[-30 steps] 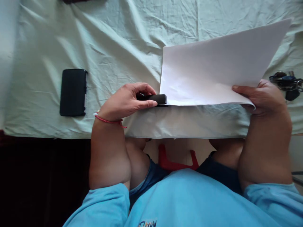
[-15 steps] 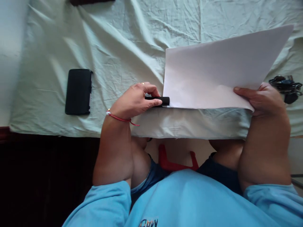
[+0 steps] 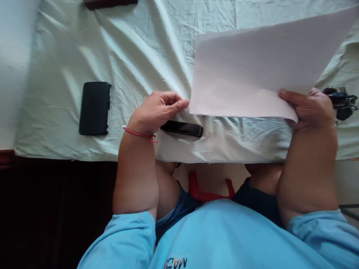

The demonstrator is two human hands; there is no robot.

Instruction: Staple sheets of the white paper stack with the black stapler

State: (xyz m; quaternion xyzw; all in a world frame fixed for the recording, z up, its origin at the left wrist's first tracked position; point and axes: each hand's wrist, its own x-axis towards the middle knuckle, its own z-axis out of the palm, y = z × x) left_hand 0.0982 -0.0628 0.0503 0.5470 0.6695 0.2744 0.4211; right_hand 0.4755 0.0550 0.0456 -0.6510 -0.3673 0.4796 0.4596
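Free room and obstacles. Open cloth-covered tabletop (image 3: 140, 45) spans the far middle and left. Obstacles: black phone (image 3: 94, 108) at left; black stapler (image 3: 182, 128) near the front edge; raised paper (image 3: 252, 71) covering the right side; key bunch (image 3: 340, 101) at far right.

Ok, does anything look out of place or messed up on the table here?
Nothing damaged or spilled. The pale green cloth is wrinkled and bunched near the front edge. The black stapler lies loose on it, just under the left hand; the right hand holds the paper lifted off the cloth.
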